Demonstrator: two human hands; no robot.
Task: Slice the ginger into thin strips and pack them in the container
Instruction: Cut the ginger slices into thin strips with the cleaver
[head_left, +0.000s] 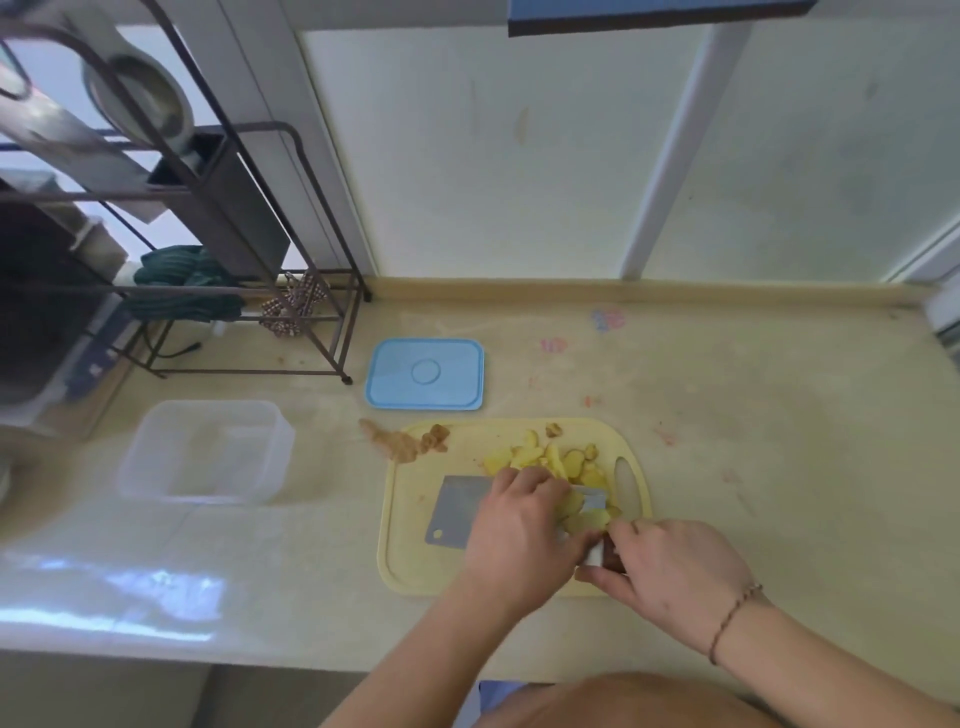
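Ginger (550, 460) slices piled on board (410, 545), at 12 o'clock from your hands. Left hand (519, 525) curled over slices on knife (457, 506) blade; right hand (670, 566) grips handle. Blade runs 9-to-3. Container (208, 449) at 9 o'clock, empty, nearer left hand.

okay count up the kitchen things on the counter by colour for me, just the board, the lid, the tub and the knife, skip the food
Yellow: 1, the cutting board
Blue: 1, the lid
Clear: 1, the container
Grey metal: 1, the knife
Total: 4
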